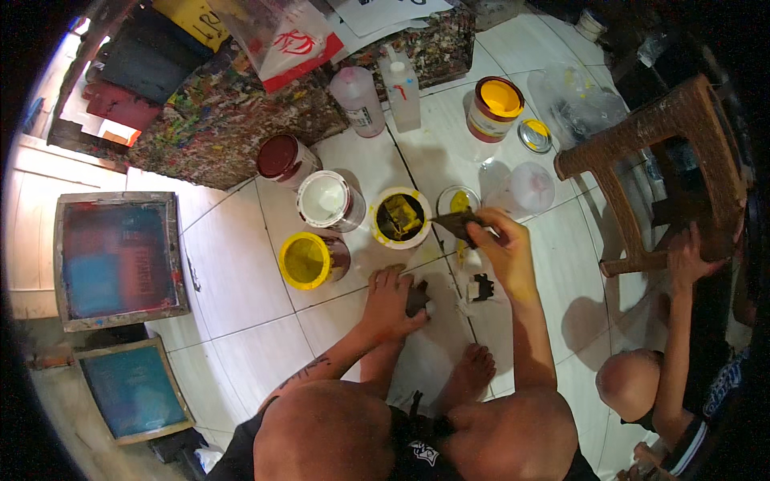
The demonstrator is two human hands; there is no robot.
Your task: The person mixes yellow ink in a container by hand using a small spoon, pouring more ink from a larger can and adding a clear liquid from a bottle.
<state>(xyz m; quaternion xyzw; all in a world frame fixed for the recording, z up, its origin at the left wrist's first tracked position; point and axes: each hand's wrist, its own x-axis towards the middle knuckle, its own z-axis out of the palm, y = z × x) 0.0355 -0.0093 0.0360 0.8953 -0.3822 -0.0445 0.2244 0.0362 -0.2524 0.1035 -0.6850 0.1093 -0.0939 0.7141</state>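
My right hand [507, 250] pinches a flat dark piece [454, 224], its tip pointing at a round white tub [375, 228]. The tub holds something dark and yellow, and yellow is smeared around its rim. Lower down, my left hand [391, 306] rests by the floor, thumb and fingers around a small dark lump [418, 297] whose kind I cannot make out. A small black-and-white block [480, 288] lies on the tiles between my hands. Behind my right hand lies a round lid [459, 197] with yellow paint on it.
Left of the tub stand a yellow-rimmed can [341, 268], a white paint can [346, 215] and a dark red can [301, 164]. Bottles [358, 104] and a yellow paint can [491, 128] stand behind. Two framed screens [178, 264] are leftmost. Another person's hand [690, 255] touches a brown stool [626, 180].
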